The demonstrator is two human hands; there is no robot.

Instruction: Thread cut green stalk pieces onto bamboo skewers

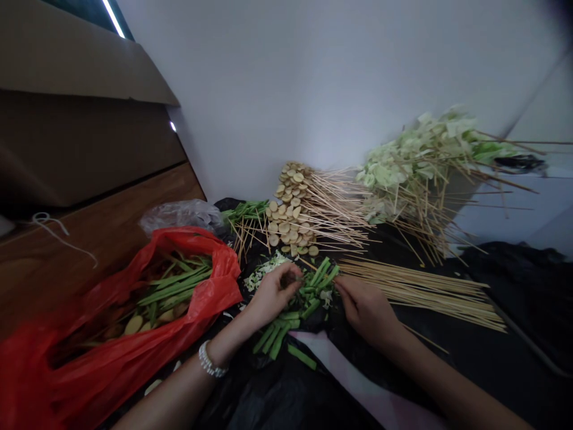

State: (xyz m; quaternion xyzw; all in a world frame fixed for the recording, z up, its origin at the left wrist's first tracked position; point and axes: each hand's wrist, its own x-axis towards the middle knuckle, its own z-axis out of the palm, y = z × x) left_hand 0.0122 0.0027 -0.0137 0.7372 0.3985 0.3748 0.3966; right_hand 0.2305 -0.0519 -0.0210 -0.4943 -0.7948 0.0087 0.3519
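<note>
My left hand [276,291], with a beaded bracelet at its wrist, is closed over the left edge of a pile of cut green bean pieces [308,292]. Its thumb and fingers curl together, and what they hold is hidden. Across the pile, my right hand [367,306] pinches what looks like a thin bamboo skewer [307,263], whose far part slants up to the left above the beans. More green pieces [274,337] lie in front of my left hand on black plastic. Chopped white and green bits [266,272] are scattered behind it.
A red plastic bag [228,269] with long green beans and slices stands at left. Behind lie skewered potato slices [290,224] and skewered green pieces [250,212]. Skewered cabbage [416,155] is heaped at back right. Bare bamboo skewers [430,292] lie right, before a white wall [313,89].
</note>
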